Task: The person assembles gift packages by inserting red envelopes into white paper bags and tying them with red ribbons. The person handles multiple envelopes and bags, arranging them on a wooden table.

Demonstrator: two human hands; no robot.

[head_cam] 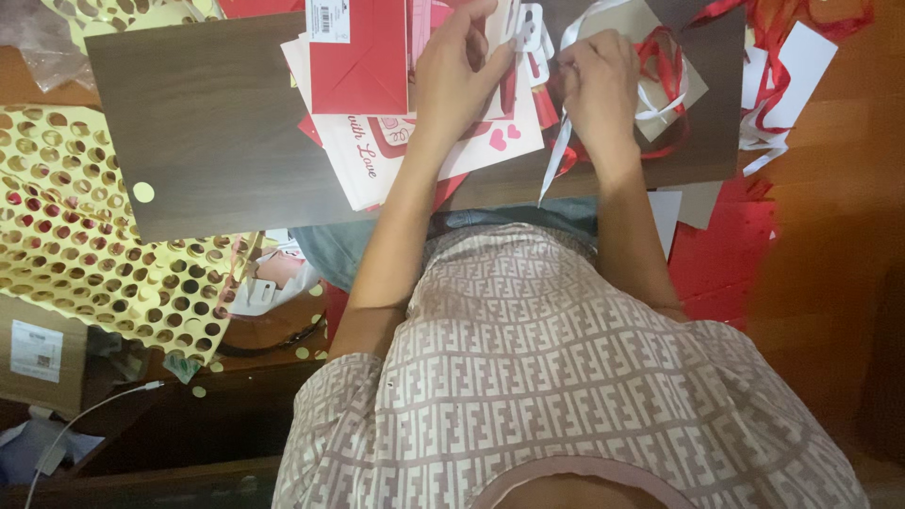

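Note:
My left hand (464,68) rests on a stack of red, white and pink folded paper cards (396,123) on a dark wooden board (207,123), fingers pinching a white piece at the stack's top edge. My right hand (597,83) is closed on a white ribbon (556,160) that hangs down past the board's near edge. Red ribbon (665,71) loops lie just right of that hand over a grey card.
A gold sheet punched full of round holes (85,226) covers the left side. A red sheet (721,250), white paper pieces (801,66) and more red ribbon lie at right. A cardboard box (38,353) and white cable (85,415) sit lower left.

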